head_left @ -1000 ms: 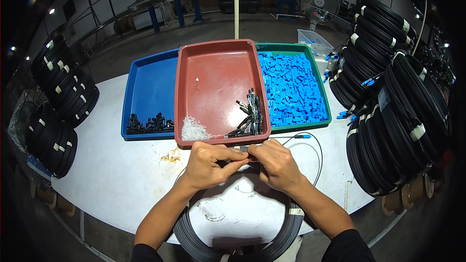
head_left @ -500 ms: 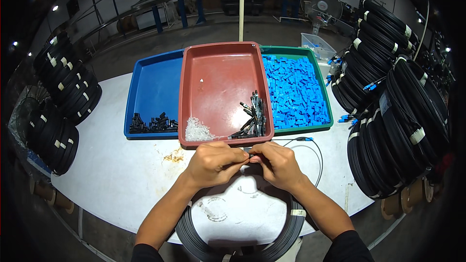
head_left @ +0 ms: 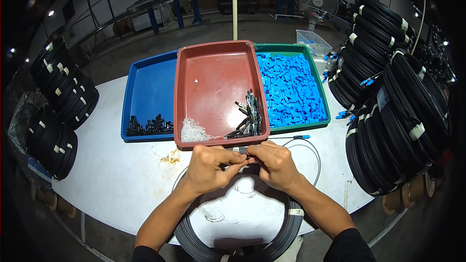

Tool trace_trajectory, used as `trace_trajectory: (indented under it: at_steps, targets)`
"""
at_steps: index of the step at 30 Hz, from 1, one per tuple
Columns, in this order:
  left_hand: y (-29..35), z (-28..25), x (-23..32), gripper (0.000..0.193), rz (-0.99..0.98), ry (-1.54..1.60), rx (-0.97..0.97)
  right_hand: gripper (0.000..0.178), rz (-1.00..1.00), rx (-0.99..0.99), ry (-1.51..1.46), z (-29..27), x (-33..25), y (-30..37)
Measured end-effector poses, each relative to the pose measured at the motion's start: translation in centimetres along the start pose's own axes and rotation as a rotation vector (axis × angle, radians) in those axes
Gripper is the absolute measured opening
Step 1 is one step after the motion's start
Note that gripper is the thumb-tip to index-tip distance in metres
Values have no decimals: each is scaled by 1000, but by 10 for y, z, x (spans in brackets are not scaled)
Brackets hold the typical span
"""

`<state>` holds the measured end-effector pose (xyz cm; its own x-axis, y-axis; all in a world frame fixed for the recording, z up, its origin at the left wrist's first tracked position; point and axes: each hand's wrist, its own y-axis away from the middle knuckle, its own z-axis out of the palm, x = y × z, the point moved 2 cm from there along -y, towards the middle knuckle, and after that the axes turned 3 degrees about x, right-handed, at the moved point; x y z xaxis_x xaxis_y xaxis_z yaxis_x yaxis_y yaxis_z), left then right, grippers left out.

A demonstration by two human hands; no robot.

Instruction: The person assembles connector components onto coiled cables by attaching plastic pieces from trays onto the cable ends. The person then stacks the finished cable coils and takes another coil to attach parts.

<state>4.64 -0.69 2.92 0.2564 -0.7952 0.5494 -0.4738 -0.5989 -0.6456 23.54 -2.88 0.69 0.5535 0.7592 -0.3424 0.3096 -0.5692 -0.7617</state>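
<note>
My left hand (head_left: 212, 167) and my right hand (head_left: 275, 165) meet fingertip to fingertip just in front of the red tray (head_left: 213, 44). Both are closed in a pinch on a small dark piece, mostly covered by the fingers, so its kind is unclear. Below them a coil of black cable (head_left: 187, 233), bound with pale tape, lies at the table's near edge. From it a thin cable loop (head_left: 319, 160) curves out right of my right hand. A blue connector (head_left: 303, 137) sits on a cable end beyond that hand.
Clear small pieces (head_left: 193, 132) and black slim parts (head_left: 250, 116) lie in the red tray. A blue tray (head_left: 150, 82) holds black pieces; a green tray (head_left: 328, 111) holds blue connector housings (head_left: 291, 87). Stacked black cable coils (head_left: 398, 131) flank the table, more (head_left: 53, 140) at left.
The view has shifted slightly, so the trays appear a little further left. My hands stay pinched together, with only small finger movement.
</note>
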Motion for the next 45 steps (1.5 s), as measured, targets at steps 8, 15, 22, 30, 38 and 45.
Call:
trace_trajectory:
  at_steps: [8, 15, 22, 30, 38, 45]
  targets:
    - [4, -8, -14, 20, 361, -149, -24, 20, 89, 5, -140, 8, 3, 2]
    - [6, -7, -23, 10, -650, 757, -107, 20, -318, 36, 121, -5, -13, -3]
    - [5, -5, -17, 9, -167, 195, -29, 14, 208, -18, -257, 4, 3, 0]
    - [4, -5, -14, 14, -358, 381, -69, 22, -148, 0, -84, 0, -3, 0]
    - [5, -9, -14, 24, 374, -106, -22, 13, 236, -92, -385, 7, 5, 3]
    - [6, -4, -14, 20, -449, 490, -44, 28, -338, 50, 83, -6, -8, -2]
